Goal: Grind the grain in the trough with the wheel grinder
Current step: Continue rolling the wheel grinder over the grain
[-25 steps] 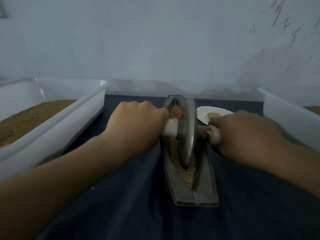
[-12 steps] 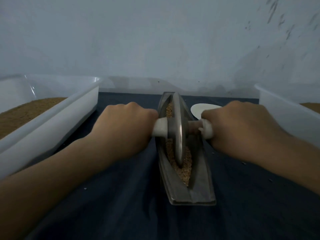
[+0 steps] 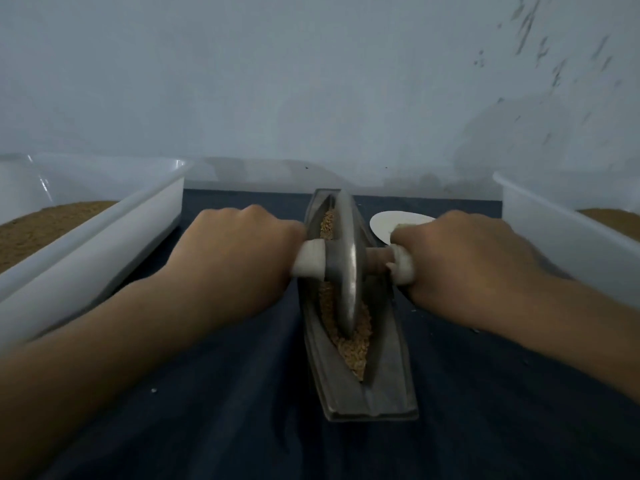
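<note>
Bins frame the work. Along the left edge of the tabletop (image 3: 242, 417) stands a white bin (image 3: 104, 244) with a bed of brown meal in it. Just inside it our left hand (image 3: 235, 261) is clenched over the left end of the white handle (image 3: 310, 263), knuckles up, fingers (image 3: 284, 233) curled round it.

The handle runs crosswise through the hub of the metal wheel (image 3: 348, 271), which stands upright on its rim in the trough (image 3: 384, 386). The trough, a long boat-shaped channel, lies mid-tabletop with its long axis running from the near edge toward the far edge, square to the handle.

The grain (image 3: 353, 344) sits in the groove. Most of it is heaped on our side of the wheel, and a thinner strip shows beyond it. The wheel stands in the far half of the trough, so we judge that the coming stroke has to draw back toward us along that long axis, through the heap.

Our right hand (image 3: 464, 268) grasps the handle's right end in the same clenched way. The two hands flank the wheel about evenly, neither nearer, which should hold the rim in line with the groove.

Beyond the right hand a white plate (image 3: 382, 225) lies toward the far edge, half hidden. Another white bin (image 3: 554, 237) with brown meal stands along the right edge.
</note>
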### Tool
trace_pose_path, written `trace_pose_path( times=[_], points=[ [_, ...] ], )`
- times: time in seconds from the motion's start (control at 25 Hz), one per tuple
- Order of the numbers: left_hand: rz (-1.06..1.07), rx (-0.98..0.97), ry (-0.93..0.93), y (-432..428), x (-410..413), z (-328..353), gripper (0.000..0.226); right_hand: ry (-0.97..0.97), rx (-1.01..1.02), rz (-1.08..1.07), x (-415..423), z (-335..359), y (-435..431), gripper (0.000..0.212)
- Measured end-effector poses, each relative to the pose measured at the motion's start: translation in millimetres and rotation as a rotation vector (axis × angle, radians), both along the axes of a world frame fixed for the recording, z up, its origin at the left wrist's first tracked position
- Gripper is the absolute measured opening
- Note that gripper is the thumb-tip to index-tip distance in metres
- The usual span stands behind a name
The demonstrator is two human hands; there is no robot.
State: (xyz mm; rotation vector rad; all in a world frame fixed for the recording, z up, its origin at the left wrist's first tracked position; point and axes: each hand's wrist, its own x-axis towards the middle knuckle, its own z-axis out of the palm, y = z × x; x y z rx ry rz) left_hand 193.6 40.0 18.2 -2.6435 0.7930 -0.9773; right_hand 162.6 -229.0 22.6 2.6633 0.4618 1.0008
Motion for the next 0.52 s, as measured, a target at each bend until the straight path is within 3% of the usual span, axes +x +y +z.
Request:
trace_pose_path(
  times=[0.16,0.32,0.4,0.48,0.52],
  points=[
    [0.211,0.023,0.011,-34,32,16,0.007,0.178,0.189,-0.191,40,3,19,0.019],
    [0.230,0.031,0.090,-42,39,29,0.014,0.345,0.260,-0.196,51,10,16,0.012],
    [0.102,0.046,-0.027,-26,12,16,0.017,0.188,0.157,-0.074,24,-1,3,0.015],
    [-0.021,0.042,-0.122,-12,-13,5,0.034,0.000,0.113,0.009,-7,-9,-3,0.022],
    [-0.013,0.021,-0.123,-9,-13,4,0.038,-0.007,0.108,0.025,-10,-8,-5,0.023]
  ],
)
